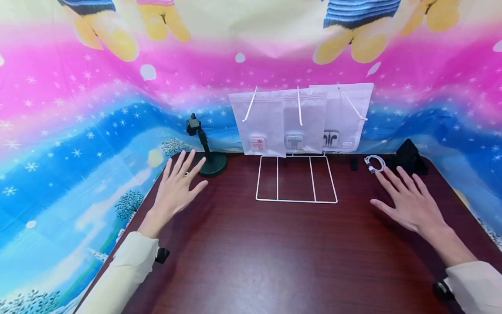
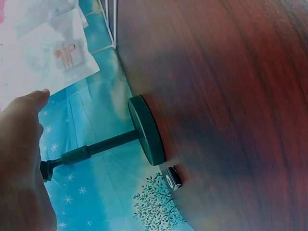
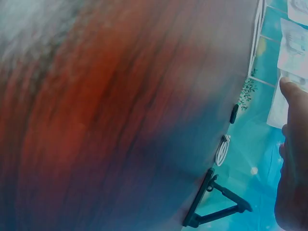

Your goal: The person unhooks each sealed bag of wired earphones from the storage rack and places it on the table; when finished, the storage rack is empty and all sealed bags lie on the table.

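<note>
My left hand (image 1: 176, 185) is held over the table's left side with fingers spread, holding nothing. Just beyond its fingertips stands a black stand with a round base (image 1: 213, 165), also in the left wrist view, where a small black-and-white object (image 2: 173, 178) lies by the base (image 2: 147, 130). On the right, my right hand (image 1: 412, 205) is likewise spread and holds nothing. Near its fingertips are a coiled white cable (image 1: 375, 164) and a black folding stand (image 1: 409, 158). The right wrist view shows that cable (image 3: 222, 151) and folding stand (image 3: 219, 202) along the table edge.
A white wire rack (image 1: 296, 201) stands at the back centre. From its prongs hang white pouches holding earphones: pink (image 1: 257, 143), grey (image 1: 294, 141) and black (image 1: 330, 139). A small black item (image 1: 354, 164) lies right of the rack. Printed cloth (image 1: 129, 109) surrounds the dark wooden table (image 1: 266, 253).
</note>
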Demonstrator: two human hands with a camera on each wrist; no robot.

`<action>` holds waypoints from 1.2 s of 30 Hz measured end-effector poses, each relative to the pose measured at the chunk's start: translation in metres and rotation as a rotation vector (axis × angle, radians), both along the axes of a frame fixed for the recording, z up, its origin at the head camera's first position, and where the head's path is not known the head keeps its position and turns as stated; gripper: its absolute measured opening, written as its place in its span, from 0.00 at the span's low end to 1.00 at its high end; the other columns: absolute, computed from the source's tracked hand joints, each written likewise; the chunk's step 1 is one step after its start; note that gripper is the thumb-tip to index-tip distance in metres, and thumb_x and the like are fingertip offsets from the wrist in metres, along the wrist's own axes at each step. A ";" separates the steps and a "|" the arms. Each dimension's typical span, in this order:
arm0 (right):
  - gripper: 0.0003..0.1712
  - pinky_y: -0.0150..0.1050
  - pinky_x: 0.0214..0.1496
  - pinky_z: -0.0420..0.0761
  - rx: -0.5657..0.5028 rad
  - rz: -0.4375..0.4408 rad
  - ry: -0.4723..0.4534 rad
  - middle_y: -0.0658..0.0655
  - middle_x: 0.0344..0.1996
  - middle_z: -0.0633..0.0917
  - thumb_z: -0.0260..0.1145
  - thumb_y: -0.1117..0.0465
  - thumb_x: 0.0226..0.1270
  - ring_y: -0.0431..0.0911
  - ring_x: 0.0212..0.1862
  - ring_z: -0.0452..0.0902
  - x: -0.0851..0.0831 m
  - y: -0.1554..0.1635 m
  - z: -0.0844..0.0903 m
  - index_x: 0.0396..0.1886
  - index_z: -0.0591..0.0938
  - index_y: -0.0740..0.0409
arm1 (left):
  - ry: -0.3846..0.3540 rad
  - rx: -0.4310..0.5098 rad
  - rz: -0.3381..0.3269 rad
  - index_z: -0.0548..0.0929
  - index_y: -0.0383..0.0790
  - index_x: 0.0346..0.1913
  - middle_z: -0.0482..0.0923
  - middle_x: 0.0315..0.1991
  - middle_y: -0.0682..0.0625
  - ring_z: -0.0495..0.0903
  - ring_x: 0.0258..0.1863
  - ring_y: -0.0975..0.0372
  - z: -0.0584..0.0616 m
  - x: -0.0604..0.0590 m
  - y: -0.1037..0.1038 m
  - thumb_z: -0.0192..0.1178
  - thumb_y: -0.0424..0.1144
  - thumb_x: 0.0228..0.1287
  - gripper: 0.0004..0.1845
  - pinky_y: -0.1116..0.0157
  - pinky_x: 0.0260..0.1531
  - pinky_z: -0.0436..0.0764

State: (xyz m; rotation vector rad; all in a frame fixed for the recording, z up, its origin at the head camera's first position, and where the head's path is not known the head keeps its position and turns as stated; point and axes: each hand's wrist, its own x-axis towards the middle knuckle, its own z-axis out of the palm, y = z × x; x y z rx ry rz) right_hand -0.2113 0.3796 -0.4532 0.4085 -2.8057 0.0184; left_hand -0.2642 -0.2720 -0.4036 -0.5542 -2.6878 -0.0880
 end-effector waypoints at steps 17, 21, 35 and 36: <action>0.51 0.79 0.70 0.47 -0.668 0.045 -0.536 0.76 0.80 0.49 0.61 0.44 0.79 0.76 0.78 0.40 -0.027 -0.024 -0.006 0.85 0.46 0.59 | -0.415 0.596 -0.088 0.47 0.63 0.85 0.39 0.86 0.55 0.39 0.84 0.50 0.027 -0.012 0.020 0.57 0.60 0.76 0.43 0.32 0.74 0.49; 0.49 0.75 0.73 0.54 -0.765 0.052 -0.578 0.72 0.80 0.54 0.64 0.46 0.78 0.72 0.79 0.48 -0.035 -0.031 -0.009 0.85 0.51 0.61 | -0.456 0.647 -0.095 0.48 0.66 0.84 0.40 0.86 0.57 0.42 0.84 0.49 0.032 -0.016 0.026 0.58 0.61 0.75 0.43 0.31 0.73 0.53; 0.48 0.66 0.71 0.63 -0.809 0.110 -0.658 0.69 0.76 0.64 0.74 0.48 0.69 0.66 0.74 0.58 -0.067 -0.066 -0.022 0.83 0.62 0.50 | -0.516 0.816 -0.172 0.51 0.72 0.82 0.48 0.84 0.59 0.53 0.82 0.56 0.045 -0.045 0.057 0.62 0.57 0.74 0.41 0.48 0.77 0.60; 0.48 0.66 0.71 0.63 -0.804 0.117 -0.657 0.68 0.77 0.63 0.74 0.48 0.69 0.65 0.74 0.58 -0.069 -0.067 -0.022 0.83 0.62 0.48 | -0.516 0.831 -0.177 0.52 0.72 0.82 0.49 0.84 0.59 0.52 0.82 0.58 0.048 -0.046 0.061 0.62 0.57 0.74 0.41 0.48 0.77 0.61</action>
